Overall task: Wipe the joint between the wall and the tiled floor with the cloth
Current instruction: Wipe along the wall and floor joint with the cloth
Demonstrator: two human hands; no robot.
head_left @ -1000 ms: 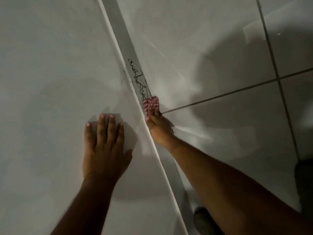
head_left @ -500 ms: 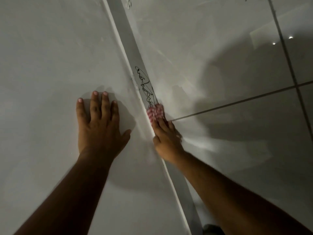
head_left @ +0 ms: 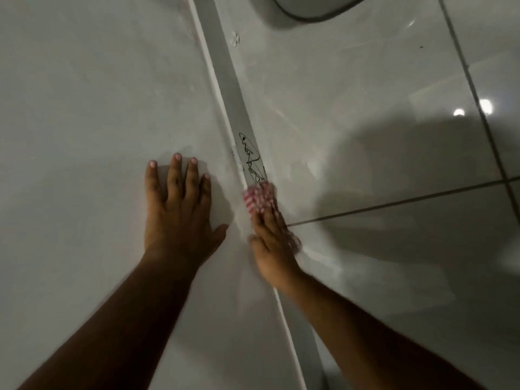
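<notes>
The joint (head_left: 222,80) between the pale wall (head_left: 84,108) on the left and the glossy tiled floor (head_left: 351,80) on the right runs diagonally from top centre to bottom right. A black scribble (head_left: 251,157) marks the grey strip along it. My right hand (head_left: 271,243) presses a red-and-white checked cloth (head_left: 259,197) onto the strip just below the scribble; part of the cloth is hidden under my fingers. My left hand (head_left: 178,209) lies flat on the wall, fingers apart, holding nothing.
Dark grout lines (head_left: 408,202) cross the floor tiles to the right of my right hand. A rounded white object with a dark rim (head_left: 315,9) sits on the floor at the top edge. A small white smear (head_left: 235,39) lies near the joint higher up.
The view has shifted so both hands sit lower in frame, and the rounded object has appeared at the top. The cloth stays at the lower end of the scribble; my left hand stays flat on the wall.
</notes>
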